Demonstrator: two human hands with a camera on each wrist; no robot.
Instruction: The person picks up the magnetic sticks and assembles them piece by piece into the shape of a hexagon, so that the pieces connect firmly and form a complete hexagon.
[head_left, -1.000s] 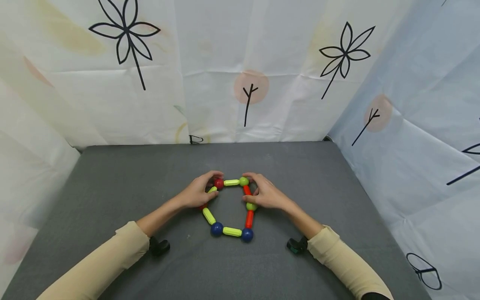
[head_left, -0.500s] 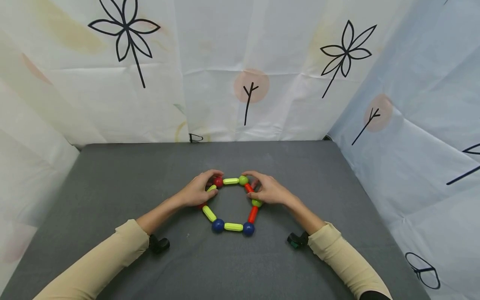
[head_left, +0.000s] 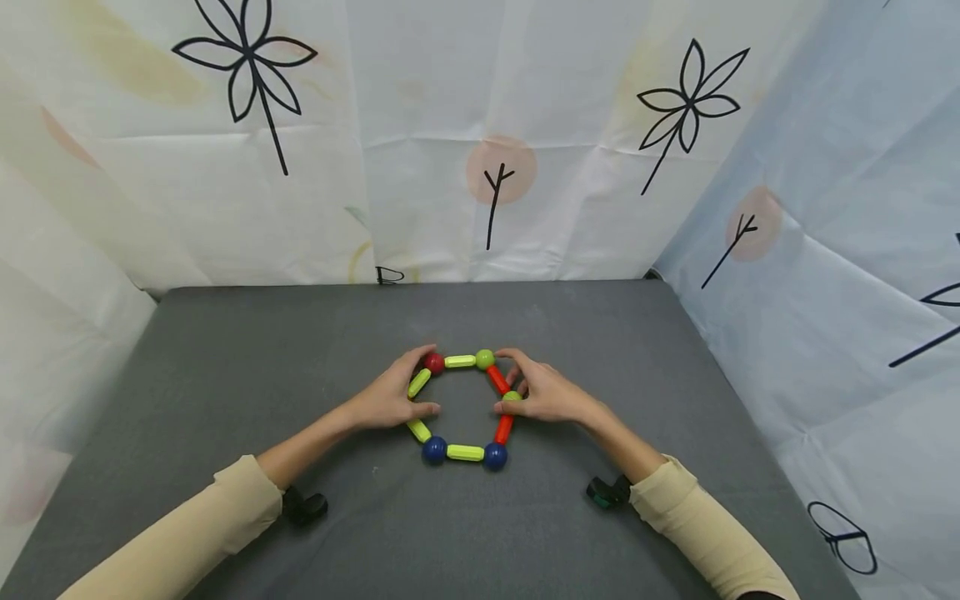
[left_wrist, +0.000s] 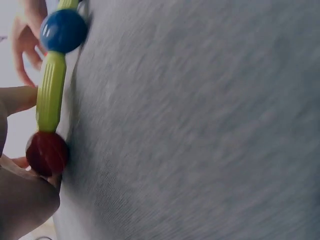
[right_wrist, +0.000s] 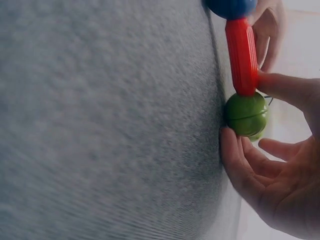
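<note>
A six-sided ring of magnetic building sticks and balls lies flat on the grey table (head_left: 480, 533). At its far side are a red ball (head_left: 434, 362) and a green ball (head_left: 485, 359); two blue balls (head_left: 434, 451) form the near side. My left hand (head_left: 386, 400) grips the left corner, its thumb against a yellow stick (left_wrist: 51, 92) and its fingers about another red ball (left_wrist: 47, 153). At the right corner, my right hand (head_left: 551, 396) holds the second green ball (right_wrist: 246, 114), with the thumb touching a red stick (right_wrist: 242, 57).
Printed cloth walls (head_left: 427, 108) stand behind the table and at both sides. A black wrist camera (head_left: 303, 507) hangs under the left forearm, and another camera (head_left: 607, 492) under the right.
The ring's right corner has shifted outward, making a more even hexagon. My left hand has slid slightly nearer, uncovering the upper-left yellow stick. The right hand has moved a little to the right.
</note>
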